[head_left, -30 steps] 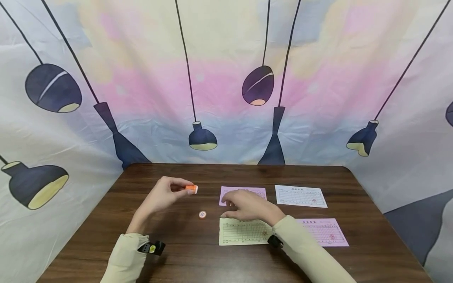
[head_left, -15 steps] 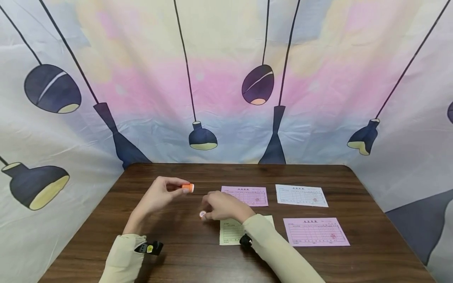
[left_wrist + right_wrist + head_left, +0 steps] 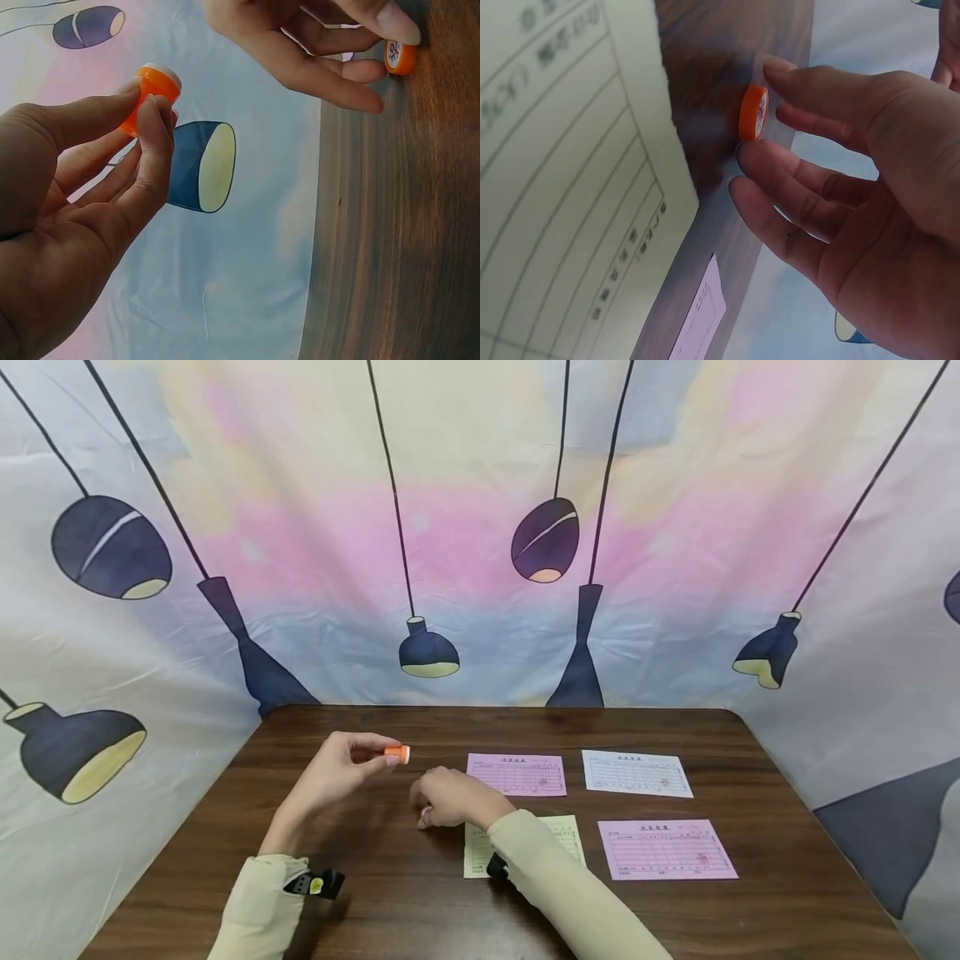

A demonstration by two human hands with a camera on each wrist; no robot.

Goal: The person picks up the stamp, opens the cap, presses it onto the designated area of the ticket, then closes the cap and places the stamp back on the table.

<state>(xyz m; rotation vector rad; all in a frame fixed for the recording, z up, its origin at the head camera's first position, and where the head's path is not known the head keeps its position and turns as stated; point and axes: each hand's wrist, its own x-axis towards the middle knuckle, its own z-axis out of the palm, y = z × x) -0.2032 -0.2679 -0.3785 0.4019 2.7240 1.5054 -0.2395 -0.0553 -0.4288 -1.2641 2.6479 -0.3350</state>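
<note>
My left hand (image 3: 333, 772) holds a small orange stamp (image 3: 154, 82) with a white end between thumb and fingertips, raised above the table. A round orange cap (image 3: 748, 112) with a patterned white face lies on the table, face up. My right hand (image 3: 457, 797) is over it, thumb and fingers spread on either side of the cap and very near its edge; firm contact cannot be made out. In the head view the right hand mostly hides the cap. The right forearm partly covers a yellow printed slip (image 3: 558, 839).
Right of the hands lie a pink slip (image 3: 517, 775) and a white slip (image 3: 637, 774) at the back, and another pink slip (image 3: 667, 850) nearer the front. Several bear red stamp marks. A printed curtain (image 3: 480, 485) hangs behind the wooden table (image 3: 405, 910).
My right hand has moved left from over the slips to the orange cap. The left hand, still holding the stamp, has shifted slightly left.
</note>
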